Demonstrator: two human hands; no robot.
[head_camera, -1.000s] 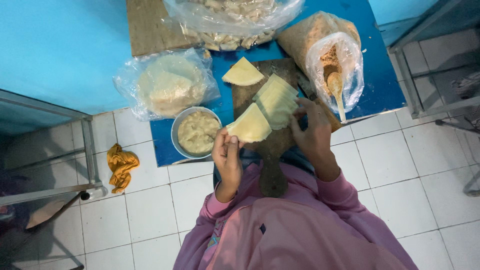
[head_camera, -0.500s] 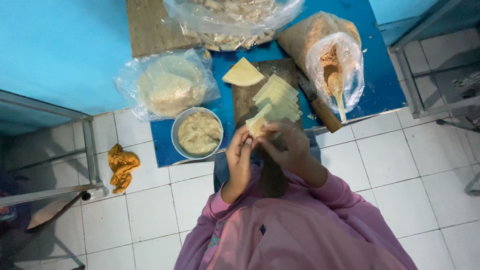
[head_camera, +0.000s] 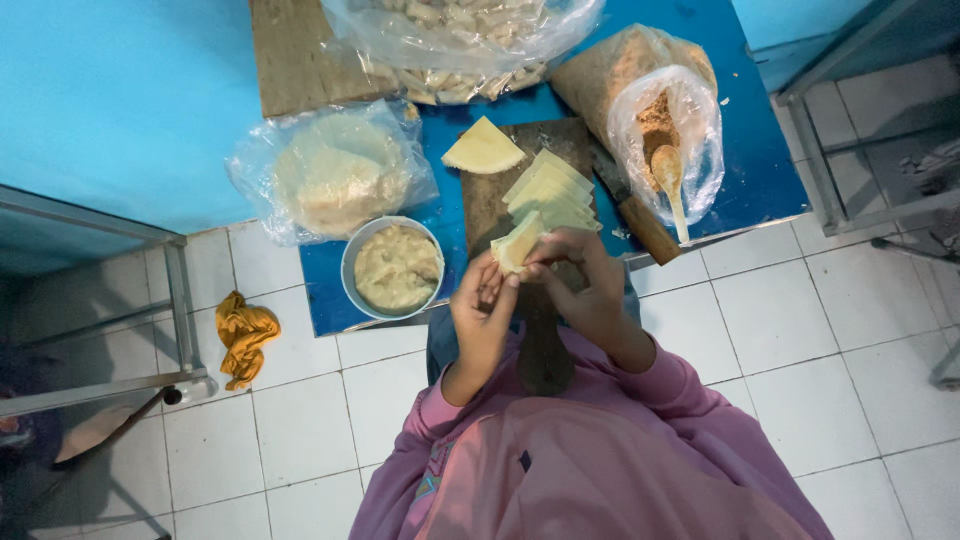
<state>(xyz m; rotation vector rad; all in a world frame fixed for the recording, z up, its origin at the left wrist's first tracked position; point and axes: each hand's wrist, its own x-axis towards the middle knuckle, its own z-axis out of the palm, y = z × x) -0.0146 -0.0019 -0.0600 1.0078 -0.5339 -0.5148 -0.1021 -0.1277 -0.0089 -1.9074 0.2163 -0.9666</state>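
**Both hands close on a pastry wrapper**

Head view: At centre frame, the left hand (head_camera: 484, 308) and right hand (head_camera: 578, 285) meet, fingers pinched together on a pale folded wrapper (head_camera: 517, 243) held just above the dark board (head_camera: 487, 195). A stack of wrappers (head_camera: 553, 192) lies on the board right behind it, a single piece (head_camera: 482, 149) further up. Left of the hands sits a bowl of filling (head_camera: 395, 267); at upper right, a crumb bag (head_camera: 668, 120) holds a wooden spoon (head_camera: 670, 180).
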